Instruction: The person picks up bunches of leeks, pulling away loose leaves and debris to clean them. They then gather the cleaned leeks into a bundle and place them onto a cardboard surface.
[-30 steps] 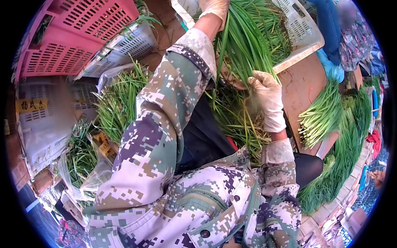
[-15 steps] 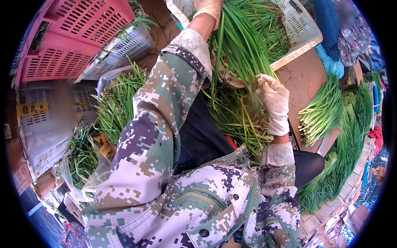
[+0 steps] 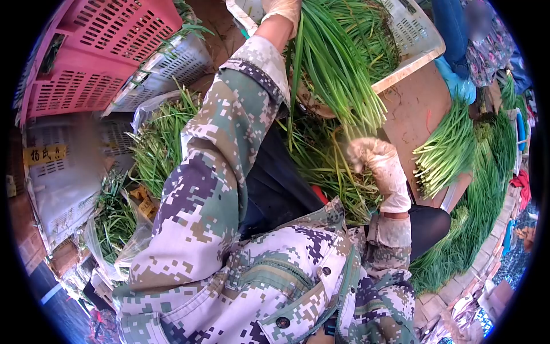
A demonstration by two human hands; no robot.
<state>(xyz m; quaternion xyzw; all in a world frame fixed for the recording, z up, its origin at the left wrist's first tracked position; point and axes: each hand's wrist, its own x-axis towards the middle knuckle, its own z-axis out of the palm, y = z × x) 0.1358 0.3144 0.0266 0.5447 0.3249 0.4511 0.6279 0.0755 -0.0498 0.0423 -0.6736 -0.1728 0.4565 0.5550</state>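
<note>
- Up at the edge of what I can see, the left hand (image 3: pixel 281 11) is partly cut off in its soiled pale glove; it grips the bunch of greens (image 3: pixel 338 63) by the leafy end, though the fingertips are out of sight.
- Below the bunch's pale stem ends, the right hand (image 3: pixel 378 163) is curled and blurred, apart from them; whether it pinches anything I can't tell.
- Beneath the grip lie loose greens (image 3: pixel 321 155), tangled and yellowing in places, partly covered by the bunch.
- Beyond the bunch, a white crate (image 3: pixel 409 28) of slotted plastic, scuffed along its rim, runs out of view, more thin leaves inside.
- Right of the grip, stacked greens (image 3: pixel 444 155) with glossy pale stems overlap a flat brown board (image 3: pixel 415 109).
- Further right, another person's blue glove (image 3: pixel 456 85) looks smooth and crinkled; the person's upper part is smeared.
- Left of the grip, a pink crate (image 3: pixel 109 40) leans, cropped above; the yellow label (image 3: pixel 46 153) below it carries dark handwritten characters.
</note>
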